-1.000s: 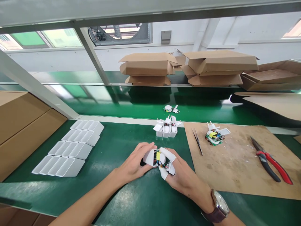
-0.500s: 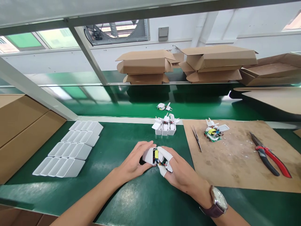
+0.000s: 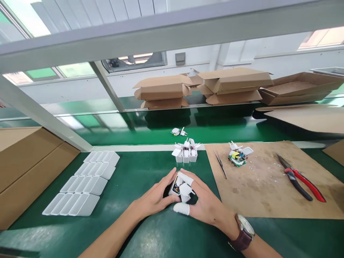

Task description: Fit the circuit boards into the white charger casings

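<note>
Charger housing [image 3: 185, 189], white with its circuit board [image 3: 176, 187] showing, is pinched between both hands at the mid-front of the green bench mat [image 3: 139, 172]; left hand [image 3: 156, 197] cups its left side; right hand [image 3: 201, 202] presses cot-covered fingertips [image 3: 181, 208] around the open end; seemingly the board is being seated, which calls for square, even pressure; more housings [image 3: 185, 154] stand beyond; tweezers [image 3: 220, 164] lie on the cardboard sheet [image 3: 268, 197] to the right.

My only view rides on the person's head, facing forward and down, close over the left hand [image 3: 155, 197], the right hand [image 3: 205, 205] and the green matted workbench [image 3: 129, 182].
</note>
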A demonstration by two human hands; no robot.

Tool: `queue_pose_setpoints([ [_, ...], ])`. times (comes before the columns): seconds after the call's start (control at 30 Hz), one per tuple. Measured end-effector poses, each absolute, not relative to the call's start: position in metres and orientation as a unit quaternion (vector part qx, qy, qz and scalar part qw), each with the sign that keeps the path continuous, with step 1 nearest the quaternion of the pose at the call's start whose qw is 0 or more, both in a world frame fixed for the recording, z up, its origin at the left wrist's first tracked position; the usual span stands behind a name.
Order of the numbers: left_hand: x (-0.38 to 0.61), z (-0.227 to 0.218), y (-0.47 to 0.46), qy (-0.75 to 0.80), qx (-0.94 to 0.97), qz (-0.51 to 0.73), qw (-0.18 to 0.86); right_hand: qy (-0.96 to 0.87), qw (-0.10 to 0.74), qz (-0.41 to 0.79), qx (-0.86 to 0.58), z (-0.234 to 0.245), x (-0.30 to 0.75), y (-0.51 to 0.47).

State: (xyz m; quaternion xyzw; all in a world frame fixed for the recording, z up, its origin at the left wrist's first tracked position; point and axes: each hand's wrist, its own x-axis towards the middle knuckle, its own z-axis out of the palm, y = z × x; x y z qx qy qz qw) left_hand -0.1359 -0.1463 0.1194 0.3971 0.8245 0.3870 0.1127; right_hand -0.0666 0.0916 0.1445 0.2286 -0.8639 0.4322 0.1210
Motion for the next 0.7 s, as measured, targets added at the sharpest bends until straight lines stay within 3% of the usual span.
queue_pose_setpoints([
  [0.13, -0.144, 0.121, -0.155, 0.84, 0.401, 0.355, 0.093, -0.857, 0.108, 0.445, 0.236, 0.148, -0.069, 0.09],
  [0.37, -0.193, 0.173, -0.164, 0.832, 0.394, 0.346, 0.183, -0.862, 0.209, 0.372, 0.272, 0.128, -0.084, 0.083],
  [0.5, -0.251, 0.194, -0.148, 0.885, 0.283, 0.363, 0.067, -0.878, 0.199, 0.35, 0.26, 0.125, -0.085, 0.077],
  [0.7, -0.324, 0.178, -0.102, 0.933, 0.187, 0.308, -0.008, -0.89, 0.182, 0.316, 0.275, 0.122, -0.086, 0.066],
])
